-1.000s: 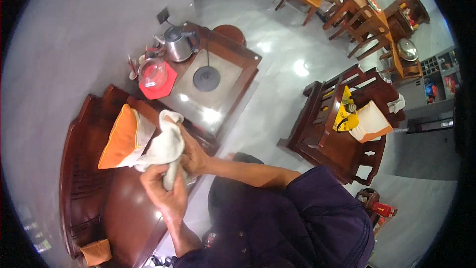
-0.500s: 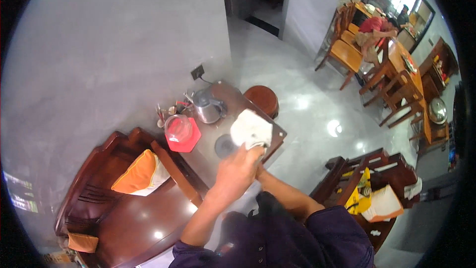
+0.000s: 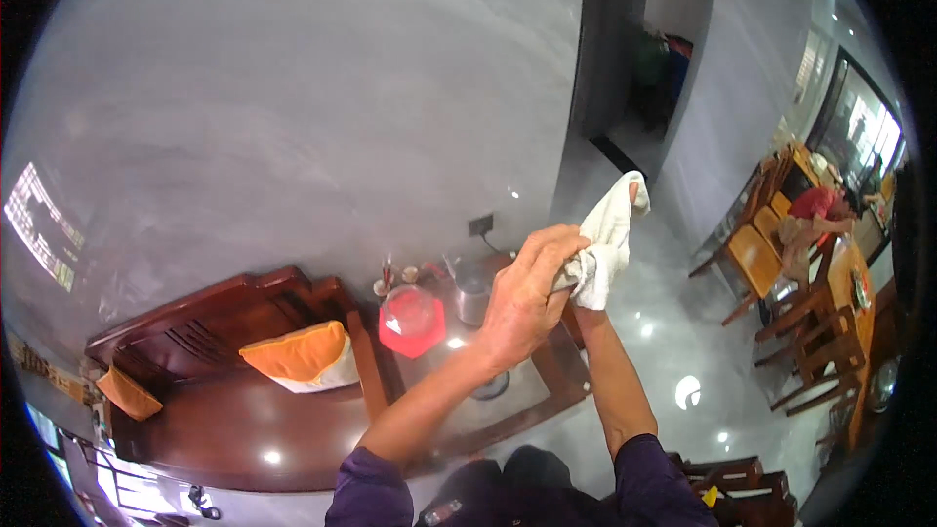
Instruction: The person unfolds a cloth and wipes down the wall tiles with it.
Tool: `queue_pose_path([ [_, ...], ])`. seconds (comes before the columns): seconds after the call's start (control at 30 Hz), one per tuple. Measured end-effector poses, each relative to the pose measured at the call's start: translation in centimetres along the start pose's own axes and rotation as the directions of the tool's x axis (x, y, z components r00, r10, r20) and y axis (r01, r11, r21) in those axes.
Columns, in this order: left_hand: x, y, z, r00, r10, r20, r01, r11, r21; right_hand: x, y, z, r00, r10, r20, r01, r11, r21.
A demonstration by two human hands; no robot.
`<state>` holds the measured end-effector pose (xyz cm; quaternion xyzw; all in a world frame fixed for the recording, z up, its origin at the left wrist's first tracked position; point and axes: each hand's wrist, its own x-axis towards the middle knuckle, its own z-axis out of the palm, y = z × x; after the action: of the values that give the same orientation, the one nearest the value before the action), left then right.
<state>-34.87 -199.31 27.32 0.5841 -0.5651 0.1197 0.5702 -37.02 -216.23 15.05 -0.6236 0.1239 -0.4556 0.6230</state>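
A crumpled white cloth [image 3: 610,244] is held up in front of me, above the side table [image 3: 532,410]. My left hand [image 3: 532,288] grips its lower left part with bent fingers. Behind and inside the cloth is my right hand [image 3: 589,315], mostly covered, with a fingertip poking out at the upper right fold. Whether the cloth wraps anything else cannot be made out. On the table below are a clear glass jar [image 3: 408,310] on a red hexagonal mat [image 3: 415,344], a metal kettle [image 3: 472,303] partly behind my left hand, and a dark round disc [image 3: 491,387] partly behind my forearm.
A dark wooden bench [image 3: 244,429] with an orange and white cushion [image 3: 303,356] stands left of the table. A wall socket [image 3: 481,225] is behind it. Wooden chairs [image 3: 756,259] and a person in red [image 3: 815,205] at a dining table [image 3: 847,283] are far right.
My view has swung, so the table and bench sit lower and the dining area further right. The cloth has gone from a bunched ball to a longer upright fold, raised with both hands.
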Motion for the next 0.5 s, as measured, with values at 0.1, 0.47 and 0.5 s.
queue_pose_path([
  [0.1, 2.5, -1.2, -1.1, 0.99, -0.122, -0.076, 0.121, 0.992, -0.017, 6.3, -1.6, 2.9, 0.931, -0.36, -0.058, 0.338, 0.912, -0.23],
  [0.47, 13.8, -10.3, -8.7, 0.835, -0.48, -0.27, 0.4, 0.866, -0.302, 26.0, -7.3, 12.3, 0.265, -0.892, 0.366, 0.878, 0.066, -0.473],
  [0.5, 14.3, -12.0, -9.3, 0.837, -0.467, -0.286, 0.388, 0.875, -0.29, 27.1, -7.0, 13.3, 0.251, -0.897, 0.364, 0.888, 0.063, -0.456],
])
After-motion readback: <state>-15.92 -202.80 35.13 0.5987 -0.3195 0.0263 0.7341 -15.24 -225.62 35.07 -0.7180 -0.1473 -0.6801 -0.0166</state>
